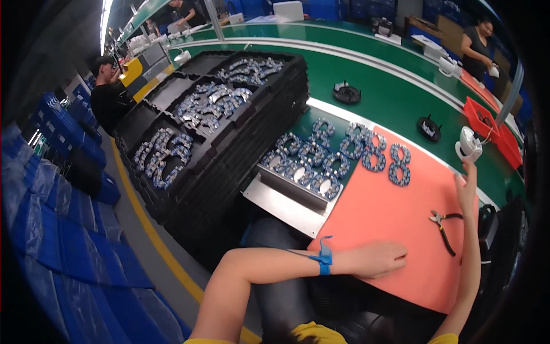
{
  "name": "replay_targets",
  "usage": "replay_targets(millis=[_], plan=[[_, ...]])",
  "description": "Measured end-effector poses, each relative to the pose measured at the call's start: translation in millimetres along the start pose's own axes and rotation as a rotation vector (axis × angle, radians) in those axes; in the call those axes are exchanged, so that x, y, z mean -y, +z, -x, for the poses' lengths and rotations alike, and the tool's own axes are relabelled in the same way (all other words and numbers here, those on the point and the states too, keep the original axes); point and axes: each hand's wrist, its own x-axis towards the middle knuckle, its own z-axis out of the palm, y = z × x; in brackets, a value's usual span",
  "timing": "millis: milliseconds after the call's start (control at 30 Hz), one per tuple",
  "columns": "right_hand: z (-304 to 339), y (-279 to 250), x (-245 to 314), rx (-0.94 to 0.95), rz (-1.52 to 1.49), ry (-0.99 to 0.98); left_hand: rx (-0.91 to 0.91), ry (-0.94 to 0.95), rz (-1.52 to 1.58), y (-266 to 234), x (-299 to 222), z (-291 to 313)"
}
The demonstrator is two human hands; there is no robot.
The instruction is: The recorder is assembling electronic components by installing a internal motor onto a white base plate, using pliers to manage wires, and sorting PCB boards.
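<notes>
On the orange mat rests my left hand, palm down with its fingers curled together; nothing shows in them. A blue strap with a cord circles that wrist. At the far right my right hand reaches forward, its fingers at the lower side of a white rounded housing, which they appear to grip. Between the two hands lies a pair of cutting pliers with black and yellow handles. Figure-eight circuit boards lie on the mat's far left part, and several more cluster on a metal plate.
Stacked black trays holding more boards stand at the left. Two round black parts sit on the green belt. Red bins stand beyond my right hand. Co-workers are at the far right and left; blue crates fill the left.
</notes>
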Motion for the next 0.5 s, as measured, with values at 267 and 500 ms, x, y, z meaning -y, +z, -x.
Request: replay_targets(millis=[267, 500], plan=[[56, 37, 171, 0.561, -0.154, -0.362, -0.071, 0.069, -0.086, 6, 12, 5], [21, 131, 219, 0.559, -0.276, -0.529, -0.117, 0.043, -0.067, -8, 8, 8]])
